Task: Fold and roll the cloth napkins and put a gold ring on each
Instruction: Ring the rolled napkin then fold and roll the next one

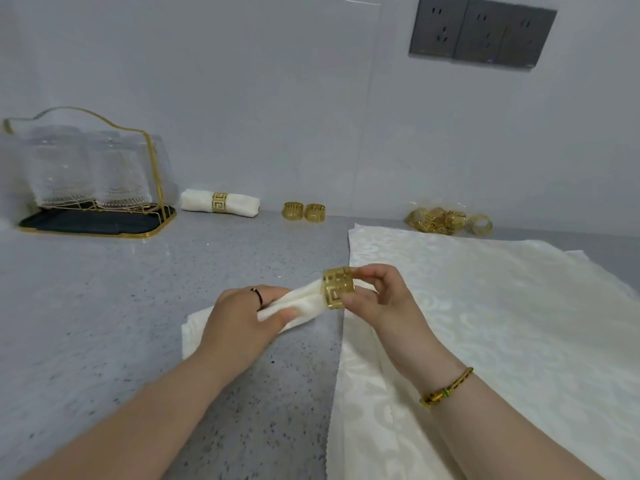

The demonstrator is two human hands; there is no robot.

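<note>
My left hand grips a rolled cream napkin just above the grey counter. One end of the roll sits inside a gold ring, which my right hand pinches between thumb and fingers. The roll's other end trails on the counter behind my left hand. A flat cream napkin lies spread out to the right, under my right forearm. At the back, a rolled napkin wearing a gold ring lies by the wall.
Two loose gold rings stand near the wall. A pile of several more rings lies at the back right. A gold wire rack with glasses stands at the back left. Grey wall sockets are above.
</note>
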